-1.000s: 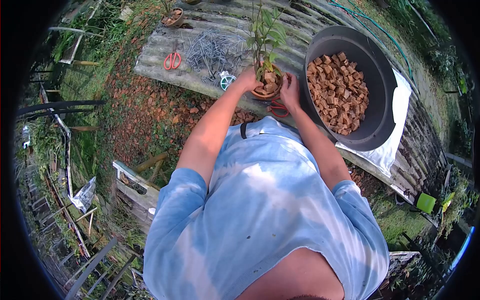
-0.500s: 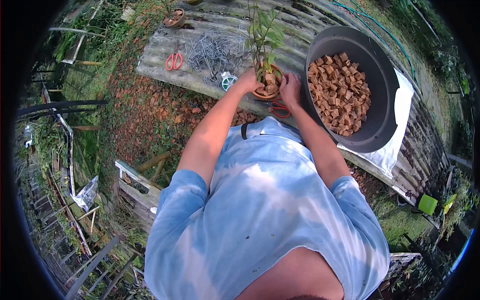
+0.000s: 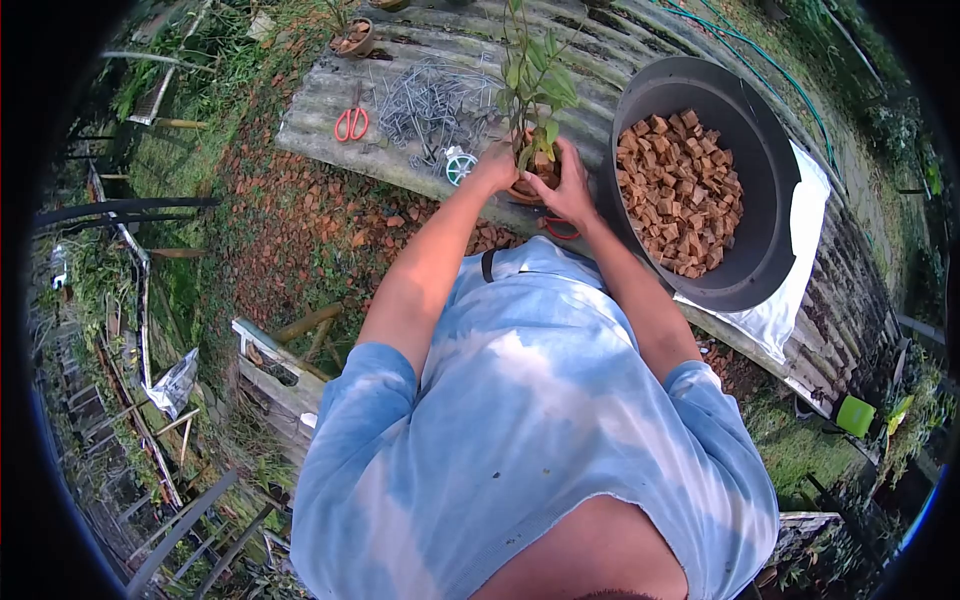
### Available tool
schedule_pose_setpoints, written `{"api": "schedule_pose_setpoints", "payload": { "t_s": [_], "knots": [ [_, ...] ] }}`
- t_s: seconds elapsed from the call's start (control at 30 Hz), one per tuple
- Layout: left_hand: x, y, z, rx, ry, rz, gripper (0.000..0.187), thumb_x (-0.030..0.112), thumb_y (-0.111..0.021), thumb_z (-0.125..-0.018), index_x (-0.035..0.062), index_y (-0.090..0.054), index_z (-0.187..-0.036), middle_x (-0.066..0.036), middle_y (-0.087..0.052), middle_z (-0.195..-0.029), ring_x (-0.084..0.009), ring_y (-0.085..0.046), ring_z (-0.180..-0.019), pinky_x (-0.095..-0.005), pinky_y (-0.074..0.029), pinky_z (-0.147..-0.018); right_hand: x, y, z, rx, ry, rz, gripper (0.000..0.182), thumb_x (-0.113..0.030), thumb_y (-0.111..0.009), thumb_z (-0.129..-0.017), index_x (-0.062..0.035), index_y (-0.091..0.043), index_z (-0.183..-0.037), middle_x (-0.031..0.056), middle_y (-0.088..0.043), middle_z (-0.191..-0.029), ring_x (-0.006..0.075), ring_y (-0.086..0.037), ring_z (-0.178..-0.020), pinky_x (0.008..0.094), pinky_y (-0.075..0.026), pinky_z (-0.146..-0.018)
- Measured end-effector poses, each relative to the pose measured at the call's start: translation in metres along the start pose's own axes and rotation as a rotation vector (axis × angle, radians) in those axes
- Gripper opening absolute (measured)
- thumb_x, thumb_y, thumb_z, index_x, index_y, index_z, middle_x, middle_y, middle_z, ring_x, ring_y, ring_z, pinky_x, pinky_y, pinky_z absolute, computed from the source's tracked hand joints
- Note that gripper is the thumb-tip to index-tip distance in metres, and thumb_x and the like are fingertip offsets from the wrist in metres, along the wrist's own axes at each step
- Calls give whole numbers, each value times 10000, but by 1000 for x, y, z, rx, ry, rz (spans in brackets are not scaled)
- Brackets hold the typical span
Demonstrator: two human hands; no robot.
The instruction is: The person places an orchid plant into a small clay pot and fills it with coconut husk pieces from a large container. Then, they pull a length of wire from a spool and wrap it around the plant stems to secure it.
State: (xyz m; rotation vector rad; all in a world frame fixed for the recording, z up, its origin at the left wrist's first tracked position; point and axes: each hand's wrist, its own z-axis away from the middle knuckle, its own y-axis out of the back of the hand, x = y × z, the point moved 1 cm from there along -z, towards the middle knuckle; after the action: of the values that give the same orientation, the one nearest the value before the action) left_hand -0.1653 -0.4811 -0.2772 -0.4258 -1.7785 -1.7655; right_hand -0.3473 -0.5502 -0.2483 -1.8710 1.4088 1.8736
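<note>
Head view: R hand [image 3: 567, 188] is now crossing in from rim of pot [image 3: 523, 196], thumb nearing L hand [image 3: 496, 168], so both are prob. working at base of plant [image 3: 540, 84]; fingertips hiding, can't tell from here if gripping. Pot's sitting by near edge of corrugated sheet [image 3: 312, 118]

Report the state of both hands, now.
Left hand: by the base of the plant; fingertips hidden, grip cannot be told.
Right hand: thumb spread from fingers, at the pot; whether it holds anything cannot be told.

Left hand [image 3: 497, 168] beside right hand [image 3: 569, 190]
</note>
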Motion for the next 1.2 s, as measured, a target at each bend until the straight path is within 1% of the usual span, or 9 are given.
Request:
{"api": "schedule_pose_setpoints", "payload": {
  "t_s": [0.13, 0.23, 0.33, 0.53, 0.7, 0.83, 1.0, 1.13, 1.2],
  "knots": [
    [-5, -7, -3, 28, -79, 6, 645, 228, -713, -858, 118, -463, -1442, -184, -597, -1378, -393, -600, -1223, -442, -503, -1016, -26, 13, -2, 96, 80, 195, 1018, -364, -849, -782, -56, -256, -1550, 251, -419, -1468, 442, -384, -1397, 551, -349, -1125],
    [-8, -7, -4, -25, -4, 126, 648, 243, -717, -859, 120, -462, -1442, -183, -600, -1374, -388, -605, -1219, -430, -505, -1013, -54, 28, 2, -54, -35, 316, 1063, -348, -867, -763, -17, -233, -1549, 276, -371, -1497, 469, -367, -1394, 539, -360, -1138],
    [-5, -9, -5, -38, 23, 194, 666, 251, -739, -844, 121, -465, -1437, -184, -603, -1368, -389, -610, -1208, -426, -508, -1010, -89, 43, -10, -24, 62, 254, 1041, -338, -893, -729, 19, -286, -1496, 298, -340, -1477, 482, -386, -1357, 506, -391, -1126],
    [9, 4, 0, -38, 68, 142, 693, 211, -780, -793, 132, -492, -1417, -166, -612, -1362, -387, -618, -1195, -420, -524, -999, -66, 26, -15, 72, -107, 112, 943, -344, -915, -688, 37, -376, -1360, 261, -394, -1368, 470, -431, -1277, 477, -419, -1096],
    [27, 14, 7, -66, 193, 208, 646, 122, -757, -795, 156, -543, -1404, -146, -584, -1418, -373, -587, -1257, -399, -498, -1039, -32, 9, -18, 36, -2, 108, 467, -269, -841, -801, -163, -704, -1235, 281, -260, -1562, 493, -297, -1436, 514, -337, -1169],
    [2, -3, 0, -127, 94, 115, 503, 140, -624, -901, 176, -581, -1401, -138, -517, -1501, -352, -481, -1381, -414, -426, -1129, -15, -8, -25, 19, 78, 71, 527, -265, -820, -820, -113, -652, -1295, 268, -261, -1573, 482, -350, -1412, 503, -369, -1146],
    [10, 0, 1, -30, 39, 159, 462, 230, -548, -953, 175, -584, -1410, -143, -458, -1559, -352, -428, -1426, -428, -406, -1152, -39, -7, -29, -2, -64, -115, 555, -286, -791, -837, -49, -609, -1305, 245, -471, -1429, 421, -487, -1326, 471, -429, -1083],
    [14, 6, -1, -256, 256, 53, 489, 170, -631, -903, 151, -586, -1389, -153, -491, -1520, -355, -463, -1391, -430, -425, -1137, -52, -7, -32, 31, -179, -81, 461, -251, -719, -874, -39, -612, -1269, 237, -634, -1216, 427, -593, -1177, 475, -472, -1008],
    [9, 2, -1, -94, 54, 63, 587, 103, -690, -848, 120, -544, -1416, -159, -512, -1492, -362, -475, -1380, -430, -434, -1131, -42, -11, -37, -33, -216, -74, 397, -213, -665, -900, -38, -615, -1253, 250, -667, -1150, 456, -622, -1103, 487, -494, -960]
  ]
}}
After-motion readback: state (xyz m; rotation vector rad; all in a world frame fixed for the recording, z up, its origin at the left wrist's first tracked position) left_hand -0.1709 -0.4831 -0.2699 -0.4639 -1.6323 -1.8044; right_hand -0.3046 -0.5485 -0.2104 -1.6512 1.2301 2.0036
